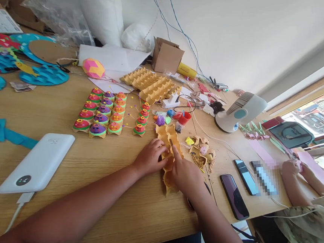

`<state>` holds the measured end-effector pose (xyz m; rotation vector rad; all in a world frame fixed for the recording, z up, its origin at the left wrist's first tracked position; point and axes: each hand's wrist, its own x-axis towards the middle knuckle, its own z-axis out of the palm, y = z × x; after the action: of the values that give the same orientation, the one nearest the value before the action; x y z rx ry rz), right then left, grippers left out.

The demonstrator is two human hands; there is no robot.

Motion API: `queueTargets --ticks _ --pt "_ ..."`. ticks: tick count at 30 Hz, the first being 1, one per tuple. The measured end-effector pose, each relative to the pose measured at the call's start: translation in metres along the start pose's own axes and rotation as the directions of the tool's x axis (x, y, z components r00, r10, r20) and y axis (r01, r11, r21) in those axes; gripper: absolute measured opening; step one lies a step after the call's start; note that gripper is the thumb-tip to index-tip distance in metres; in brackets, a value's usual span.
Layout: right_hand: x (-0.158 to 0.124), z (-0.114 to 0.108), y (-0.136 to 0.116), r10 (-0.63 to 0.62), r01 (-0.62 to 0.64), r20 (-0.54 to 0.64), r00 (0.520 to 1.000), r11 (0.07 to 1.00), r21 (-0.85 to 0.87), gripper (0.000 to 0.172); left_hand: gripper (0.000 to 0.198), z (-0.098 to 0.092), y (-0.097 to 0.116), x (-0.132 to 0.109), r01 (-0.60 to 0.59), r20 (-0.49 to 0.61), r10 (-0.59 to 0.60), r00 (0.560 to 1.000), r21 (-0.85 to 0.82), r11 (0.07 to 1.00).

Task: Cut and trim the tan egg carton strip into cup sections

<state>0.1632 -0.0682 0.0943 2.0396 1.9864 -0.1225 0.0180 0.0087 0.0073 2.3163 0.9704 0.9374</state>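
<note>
A yellow egg-carton strip point(163, 131) lies lengthwise on the wooden table before me. My left hand point(151, 157) grips its left edge, thumb and fingers bent over the cups. In my right hand point(187, 174) is a pair of scissors; a narrow dark blade point(171, 144) points away from me over the strip, index finger stretched along it. Dark handle loops partly show beneath that hand. Right of the strip lie torn carton pieces point(201, 150) with crumbs and a yellow lump point(189, 140). Beyond the strip stand painted carton cups point(142, 120) with faces and pin-like feelers.
More painted cups point(101, 111) stand in rows to the left, near a white power bank point(36, 162). Uncut egg cartons point(148, 83) and a cardboard box point(167, 55) sit behind. A fan point(239, 111), phones point(234, 196) and another person's hands point(295, 166) are at right.
</note>
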Motion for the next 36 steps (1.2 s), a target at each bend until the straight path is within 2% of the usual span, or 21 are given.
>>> queueTargets --ticks 6,21,27,33,36 --pt "-0.007 -0.005 -0.002 0.02 -0.02 0.002 1.0 0.999 0.025 0.064 0.013 0.002 -0.002 0.0 -0.001 0.003 0.001 1.0 0.027 1.0" --pt "0.001 -0.006 -0.006 0.06 -0.061 0.027 0.998 0.997 0.047 0.062 0.013 0.002 -0.004 0.001 -0.007 -0.009 0.007 1.0 0.013 1.0" --pt "-0.009 -0.003 -0.005 0.068 -0.07 0.044 0.997 0.996 0.046 0.063 0.014 0.003 -0.003 0.0 0.009 -0.011 -0.009 1.0 0.016 1.0" --pt "0.004 -0.012 -0.006 0.061 -0.063 0.03 0.998 0.997 0.037 0.06 0.014 0.003 -0.005 0.001 -0.01 -0.012 0.01 1.0 0.01 1.0" --pt "0.001 -0.013 -0.005 0.056 -0.057 0.025 0.998 0.997 0.045 0.058 0.014 0.003 -0.005 0.0 0.005 -0.01 -0.004 1.0 0.022 1.0"
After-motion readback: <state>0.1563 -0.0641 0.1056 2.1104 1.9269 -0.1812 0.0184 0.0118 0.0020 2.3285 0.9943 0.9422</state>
